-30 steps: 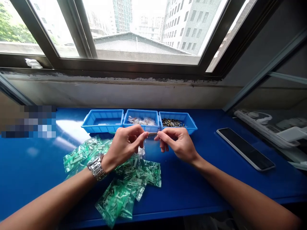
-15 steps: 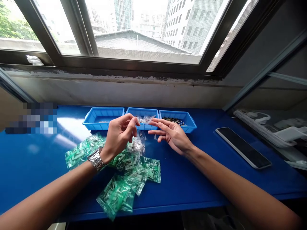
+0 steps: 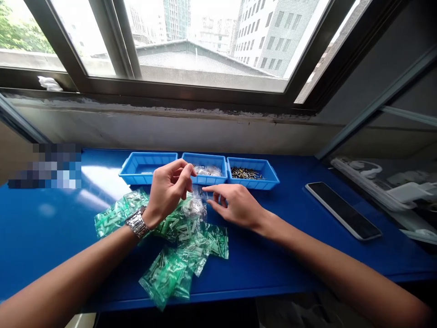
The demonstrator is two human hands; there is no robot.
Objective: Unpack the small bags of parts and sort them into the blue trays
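My left hand (image 3: 170, 186), a metal-band watch (image 3: 137, 222) on its wrist, hovers over the pile with thumb and forefinger pinched together. What they hold, if anything, I cannot make out. Just to its right is my right hand (image 3: 237, 205), palm down, thumb and forefinger apart, nothing visible between them. Its fingertips point at a clear plastic packet (image 3: 195, 207) of small parts on the pile. Green plastic packets (image 3: 167, 275) with pale and metallic pieces inside lie heaped below and left of the hands.
Along the back stand three blue bins: the left bin (image 3: 150, 156) has a little pale material, the middle bin (image 3: 204, 157) clear packets, the right bin (image 3: 252, 186) loose screws (image 3: 246, 173). A phone (image 3: 343, 210) lies right on the blue table (image 3: 273, 273). White items (image 3: 372, 169) sit behind it.
My right hand has turned palm down and moved slightly down and left, away from the middle bin. A clear packet near its fingertips now lies in that bin. My left hand has barely moved.
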